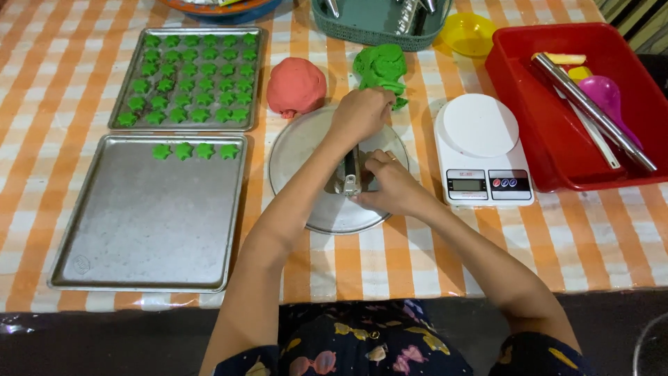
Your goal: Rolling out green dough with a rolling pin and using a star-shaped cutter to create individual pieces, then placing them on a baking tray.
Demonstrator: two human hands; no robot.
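My left hand (360,115) grips the upper end of a metal cookie press (350,174) lying over a round metal plate (299,146). My right hand (393,184) closes around the press's lower end. A lump of green dough (381,67) lies just beyond my left hand, with a ball of red dough (296,86) to its left. The near baking tray (149,216) carries a short row of green star cookies (195,150) along its far edge. The far baking tray (188,78) is filled with several rows of green stars.
A white kitchen scale (481,150) stands right of the plate. A red tub (577,104) at far right holds a metal rod, a purple spoon and other tools. A yellow bowl (470,33) and a teal basket (379,24) sit at the back. The table's front edge runs below the trays.
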